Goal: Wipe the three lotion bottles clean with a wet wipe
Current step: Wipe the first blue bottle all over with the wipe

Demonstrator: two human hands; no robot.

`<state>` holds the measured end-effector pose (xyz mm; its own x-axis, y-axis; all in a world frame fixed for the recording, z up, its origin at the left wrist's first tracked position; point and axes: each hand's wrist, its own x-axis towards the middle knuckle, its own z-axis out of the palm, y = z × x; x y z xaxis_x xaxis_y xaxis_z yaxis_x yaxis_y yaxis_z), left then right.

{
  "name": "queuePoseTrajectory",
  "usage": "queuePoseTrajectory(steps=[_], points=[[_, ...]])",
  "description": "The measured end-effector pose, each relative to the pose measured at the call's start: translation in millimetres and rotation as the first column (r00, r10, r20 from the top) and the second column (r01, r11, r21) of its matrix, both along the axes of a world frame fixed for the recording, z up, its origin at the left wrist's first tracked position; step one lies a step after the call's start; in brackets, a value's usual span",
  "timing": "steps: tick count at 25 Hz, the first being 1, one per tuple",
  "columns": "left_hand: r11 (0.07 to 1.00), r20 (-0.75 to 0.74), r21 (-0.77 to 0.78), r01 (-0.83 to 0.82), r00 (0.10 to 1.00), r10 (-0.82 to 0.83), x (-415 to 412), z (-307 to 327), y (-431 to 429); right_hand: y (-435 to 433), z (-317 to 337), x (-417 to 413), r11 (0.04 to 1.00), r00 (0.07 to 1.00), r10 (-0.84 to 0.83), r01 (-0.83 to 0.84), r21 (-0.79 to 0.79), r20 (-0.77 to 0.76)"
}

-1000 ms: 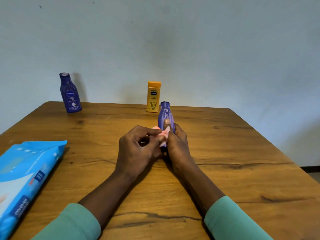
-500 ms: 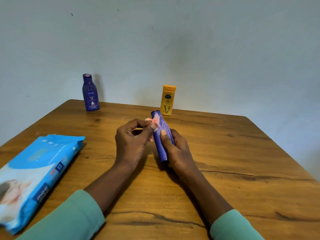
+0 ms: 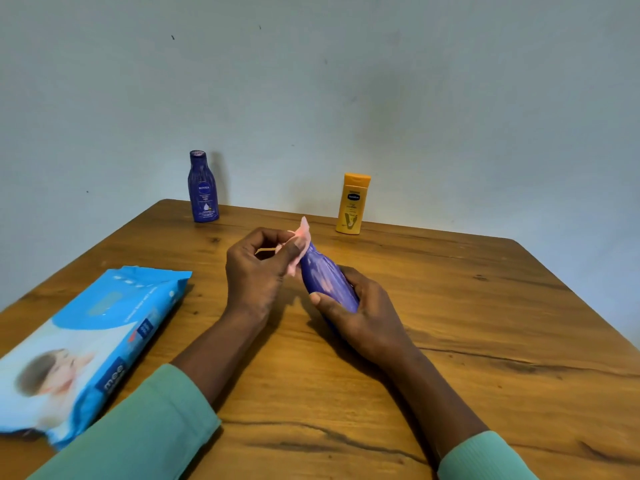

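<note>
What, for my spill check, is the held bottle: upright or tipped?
Tipped: the held bottle slants in the right hand, top against the wipe the left hand pinches.

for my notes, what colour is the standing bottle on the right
Yellow bottle, orange cap; head view.

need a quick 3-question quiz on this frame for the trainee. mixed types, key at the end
1. True or false: the purple bottle in the right hand stands upright on the table.
2. What does the left hand pinch? A) pink wipe B) wipes pack C) nothing
3. Fill in: ___ bottles stand untouched at the table's far edge.

Key
1. False: the right hand grips it tilted.
2. A: it holds the wipe at the bottle's cap end.
3. Two: the Nivea bottle and the yellow bottle.
</note>
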<state>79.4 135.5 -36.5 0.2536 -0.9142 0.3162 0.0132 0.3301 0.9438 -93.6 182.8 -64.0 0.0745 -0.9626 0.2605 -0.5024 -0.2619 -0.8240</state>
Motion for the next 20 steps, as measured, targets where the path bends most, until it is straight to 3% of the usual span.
queuePoseTrajectory(steps=[3, 7, 12, 14, 16, 20], points=[[0.999, 0.189, -0.047, -0.015, 0.982, 0.024, -6.1, -10.5, 17.2, 2.3, 0.0, 12.0, 0.996, 0.989, -0.069, 0.062, -0.061, -0.128], [0.975, 0.462, -0.178, 0.135, 0.886, -0.039, -20.1, -20.8, 35.0, 1.9, -1.2, 8.8, 0.990, 0.988, -0.144, 0.143, -0.010, -0.051], [0.986, 0.351, -0.144, -0.088, 0.927, 0.134, -2.3, -7.1, -3.8, 3.1, 4.6, 4.8, 0.995, 0.947, -0.094, 0.083, -0.048, -0.306], [0.984, 0.425, -0.139, -0.109, 0.891, 0.159, 0.2, -6.1, -4.7, 3.2, 5.0, 6.8, 0.994, 0.936, -0.107, 0.095, -0.052, -0.335], [0.984, 0.556, -0.163, -0.070, 0.817, 0.150, -2.1, -10.2, 8.1, 4.4, 3.4, 11.3, 0.993, 0.933, -0.121, 0.112, -0.045, -0.340], [0.958, 0.700, -0.233, 0.168, 0.712, 0.046, -10.3, -18.7, 36.9, 6.1, 1.4, 18.3, 0.987, 0.934, -0.161, 0.150, -0.057, -0.319]])
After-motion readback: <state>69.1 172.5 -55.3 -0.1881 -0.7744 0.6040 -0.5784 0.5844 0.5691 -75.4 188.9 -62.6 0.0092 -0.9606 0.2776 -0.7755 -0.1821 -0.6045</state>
